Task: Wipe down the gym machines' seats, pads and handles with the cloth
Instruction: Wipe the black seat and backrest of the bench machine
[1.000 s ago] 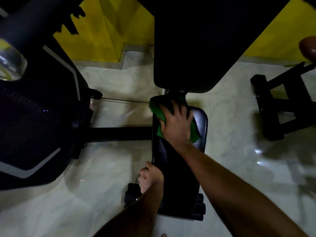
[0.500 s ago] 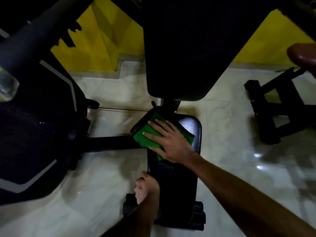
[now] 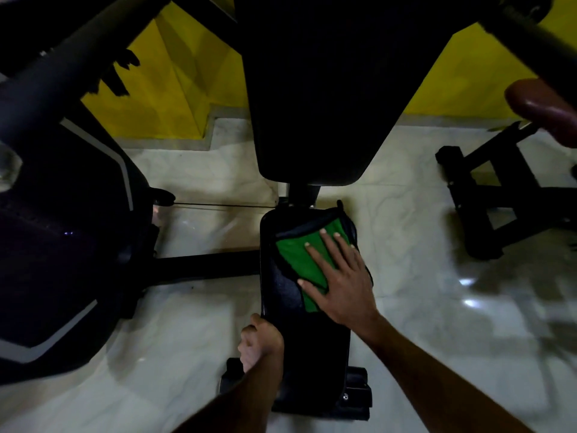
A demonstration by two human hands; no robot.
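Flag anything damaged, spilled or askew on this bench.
Nothing stands out. The green cloth lies spread on the seat pad under the right hand; the left hand grips the pad's edge. No tears or spills show.

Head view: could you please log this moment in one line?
phase: seat wipe | right hand: presses cloth flat | left hand: grips seat edge

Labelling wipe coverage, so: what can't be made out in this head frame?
All in the head view:
Cloth: part lies hidden under the right hand.
Left hand at the seat edge: fingertips hidden by its own knuckles, so grip unclear.
Backrest pad: top cut off by the upper edge, surface too dark.
Brown pad: cut off by the right edge.
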